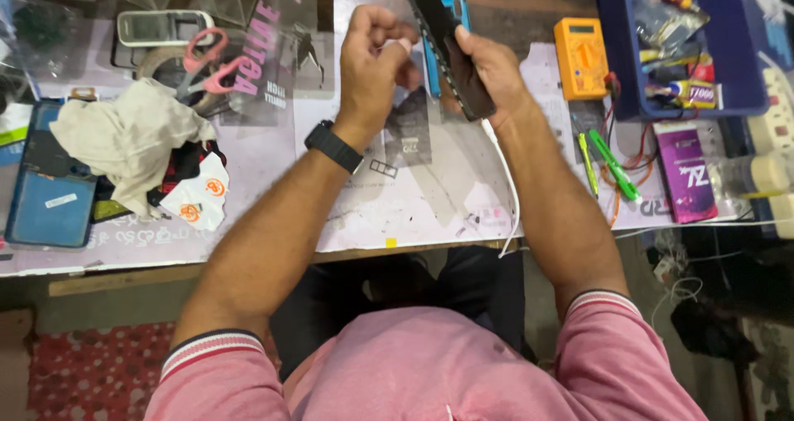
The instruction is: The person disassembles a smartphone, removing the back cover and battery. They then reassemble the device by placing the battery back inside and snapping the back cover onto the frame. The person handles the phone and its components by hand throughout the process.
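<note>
Left to right over the bench's far edge: my left hand (372, 61) pinches something tiny, my right hand (488, 78) grips the dark phone (447, 49) edge-on, looks thin, slick, fragile, so I'd hold its side rails.

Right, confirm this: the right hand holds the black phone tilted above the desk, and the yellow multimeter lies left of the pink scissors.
One slip: the multimeter lies to the right of the scissors, beside the blue bin, as the head view shows. The rest holds: the right hand holds the black phone tilted above the desk.
</note>
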